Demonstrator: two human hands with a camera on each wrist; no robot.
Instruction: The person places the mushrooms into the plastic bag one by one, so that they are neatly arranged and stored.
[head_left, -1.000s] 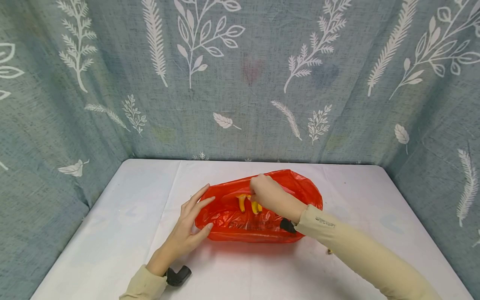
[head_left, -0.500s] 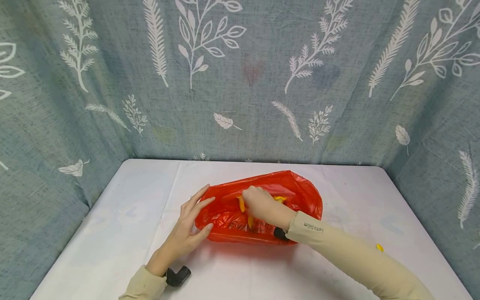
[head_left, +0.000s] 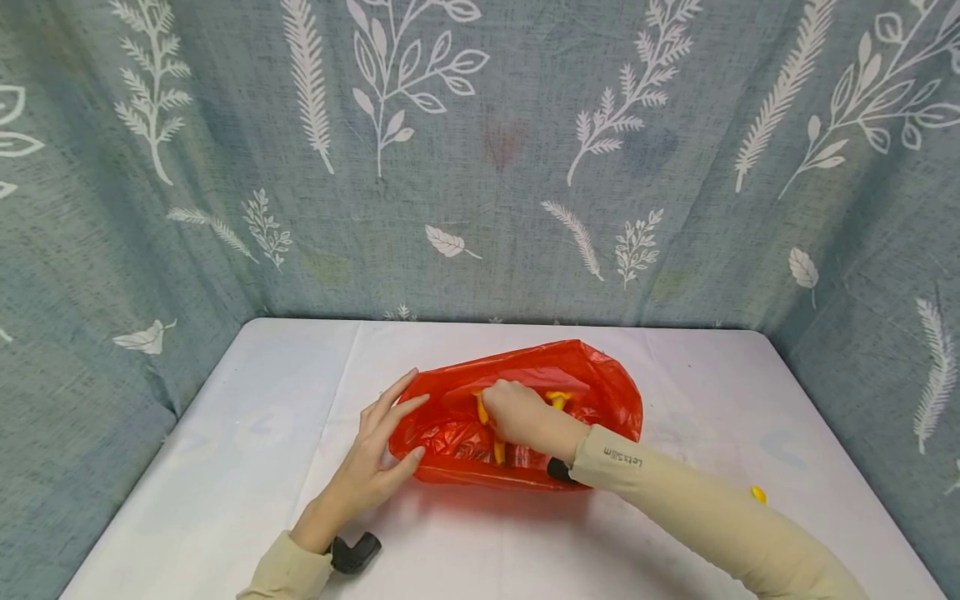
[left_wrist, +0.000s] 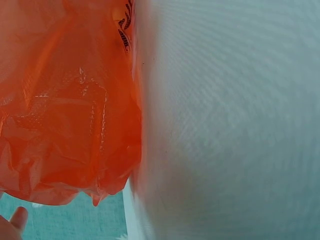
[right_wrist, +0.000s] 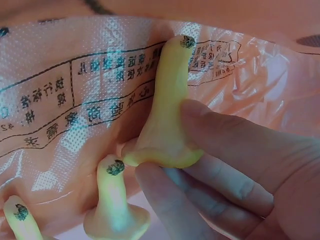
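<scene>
An opened red plastic bag (head_left: pixel 611 392) sits on the table. My left hand (head_left: pixel 367 454) rests at its left rim with fingers spread and straight; in the left wrist view a fingertip (left_wrist: pixel 19 218) shows beside the bag. Reaching inside, my right hand (head_left: pixel 521 412) pinches a yellow trumpet-shaped mushroom (right_wrist: pixel 167 112) between thumb and fingers, its dark-tipped stem pointing up in the right wrist view. A second yellow mushroom (right_wrist: pixel 112 200) is beside it, and part of a third mushroom (right_wrist: pixel 22 220) shows at the lower left. Another yellow mushroom (head_left: pixel 558 398) shows to the right of my hand.
A small yellow piece (head_left: pixel 759 495) lies on the white table (head_left: pixel 690 383), beyond my right sleeve (head_left: pixel 675 487). Black wrist mounts (head_left: pixel 356 553) stick out below my wrists. A patterned grey-green curtain (head_left: pixel 480 167) surrounds the table's back and sides.
My right hand has shifted left and nearer within the bag, and the mushroom to its right has come into view. The yellow piece beside my right sleeve is now uncovered. My left hand stays put.
</scene>
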